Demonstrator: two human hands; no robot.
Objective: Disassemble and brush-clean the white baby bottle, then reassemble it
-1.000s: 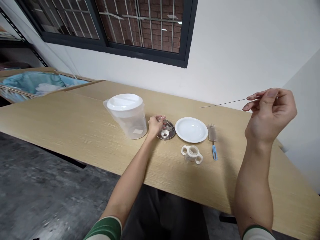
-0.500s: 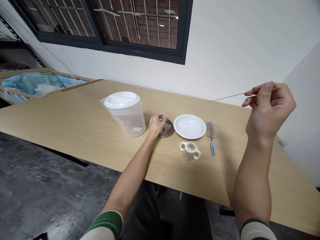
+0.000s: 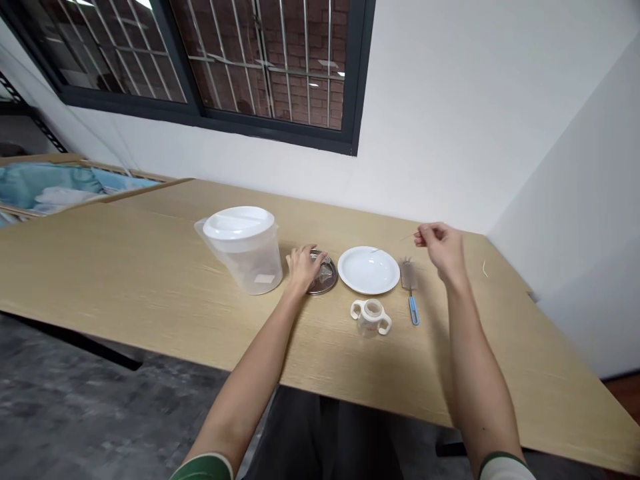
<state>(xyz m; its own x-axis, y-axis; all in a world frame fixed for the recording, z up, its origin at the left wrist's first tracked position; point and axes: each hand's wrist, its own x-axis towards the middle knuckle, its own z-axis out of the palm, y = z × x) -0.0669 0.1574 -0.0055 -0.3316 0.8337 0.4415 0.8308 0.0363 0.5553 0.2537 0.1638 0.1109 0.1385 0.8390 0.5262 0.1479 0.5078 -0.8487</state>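
My right hand (image 3: 443, 250) hovers past the far right of the white plate (image 3: 369, 290), its fingers pinching a thin wire-like rod (image 3: 409, 237) that points left. Parts of the rod are too fine to follow. My left hand (image 3: 303, 267) has its fingers spread over the left side of a small round metal dish (image 3: 320, 289). Clear pieces (image 3: 325, 272) lie in that dish, partly hidden by the hand. A clear cup with two cream handles (image 3: 371, 319) stands in front of the plate. Beside the plate lies a bottle brush (image 3: 411, 293) with a blue handle.
A translucent pitcher (image 3: 250, 260) with a white lid stands left of my left hand. A small pale curved piece (image 3: 485, 268) lies at the table's right. Bedding fills a crib-like frame (image 3: 170, 179) at far left. The wall and barred window (image 3: 270, 67) bound the back.
My right hand has come down and left with the rod, nearer the plate and brush. My left hand stays at the metal dish, its fingers now more spread. The view has tilted up slightly.
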